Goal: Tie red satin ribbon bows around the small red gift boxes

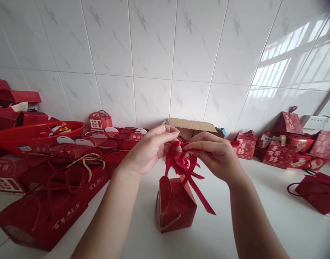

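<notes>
A small red gift box (pixel 178 203) stands on the white table, with a twisted tan cord (pixel 172 222) around its lower part. Red satin ribbon (pixel 169 160) rises from its top, and one tail hangs down to the right. Above the box, my left hand (pixel 154 145) pinches the ribbon between thumb and fingers. My right hand (pixel 212 153) grips the same ribbon just to the right, fingertips pressed together. Part of the ribbon's loop is hidden behind the fingers.
Rows of red gift boxes (pixel 65 201) fill the left side, near a red plastic basin (pixel 76 126). A cardboard carton (pixel 192 124) sits against the tiled wall. More red boxes (pixel 278 154) are stacked at the right by a power strip (pixel 316 122); one box (pixel 317 192) lies nearer.
</notes>
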### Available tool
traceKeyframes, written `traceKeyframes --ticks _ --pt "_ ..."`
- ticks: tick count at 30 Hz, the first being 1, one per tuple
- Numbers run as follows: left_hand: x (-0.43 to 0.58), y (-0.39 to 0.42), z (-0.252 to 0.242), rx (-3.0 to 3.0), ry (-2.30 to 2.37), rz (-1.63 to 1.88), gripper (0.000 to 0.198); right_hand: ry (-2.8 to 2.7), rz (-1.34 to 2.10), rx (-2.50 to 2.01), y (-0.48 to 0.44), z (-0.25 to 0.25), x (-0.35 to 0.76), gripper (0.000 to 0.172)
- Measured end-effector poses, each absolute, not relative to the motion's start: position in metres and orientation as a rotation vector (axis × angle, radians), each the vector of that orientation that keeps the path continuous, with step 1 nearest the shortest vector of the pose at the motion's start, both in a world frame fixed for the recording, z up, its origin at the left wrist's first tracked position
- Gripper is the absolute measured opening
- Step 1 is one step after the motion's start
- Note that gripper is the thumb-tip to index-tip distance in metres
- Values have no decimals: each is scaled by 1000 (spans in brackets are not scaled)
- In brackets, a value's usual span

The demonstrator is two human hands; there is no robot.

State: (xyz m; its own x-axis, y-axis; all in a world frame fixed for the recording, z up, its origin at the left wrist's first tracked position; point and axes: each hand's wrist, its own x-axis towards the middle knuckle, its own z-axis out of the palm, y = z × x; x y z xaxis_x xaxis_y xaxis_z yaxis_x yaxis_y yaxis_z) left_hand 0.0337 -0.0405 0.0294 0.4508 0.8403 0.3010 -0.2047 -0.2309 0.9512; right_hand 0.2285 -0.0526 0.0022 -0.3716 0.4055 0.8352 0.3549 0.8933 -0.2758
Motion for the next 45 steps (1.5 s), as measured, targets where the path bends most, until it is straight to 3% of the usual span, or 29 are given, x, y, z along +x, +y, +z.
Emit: traceKeyframes --ticks 4,9,12,15,19,23,26,37,41,45 --pt "37 -42 28 1583 593 1138 20 -1942 95 -536 -49 0 224 24" --pt "40 -56 26 2037 901 1509 29 -1662 463 -591 -44 -8 226 14" --pt "21 -63 17 2242 1114 1632 31 -1535 588 -920 -47 -23 248 24" --pt "-19 -68 -7 2391 1386 1495 34 -1541 475 -1386 -57 -48 287 27" --pt "-76 -73 -58 2456 1704 1017 35 -1597 319 -1773 -74 -91 330 15" --pt "-83 -79 -92 2500 1692 862 23 -1632 303 -1733 -81 -118 327 12" --pt "-52 -81 -99 2429 1604 1079 13 -1615 244 -1615 -80 -117 299 34" --pt "21 -73 -106 1649 1287 1099 31 -1675 911 -1365 -67 -128 219 46" --pt "14 -71 -98 1460 1267 879 46 -1643 1148 -1326 -74 -123 222 50" --pt "8 -68 -89 1439 1254 659 42 -1665 1385 -1212 -80 -115 236 51"
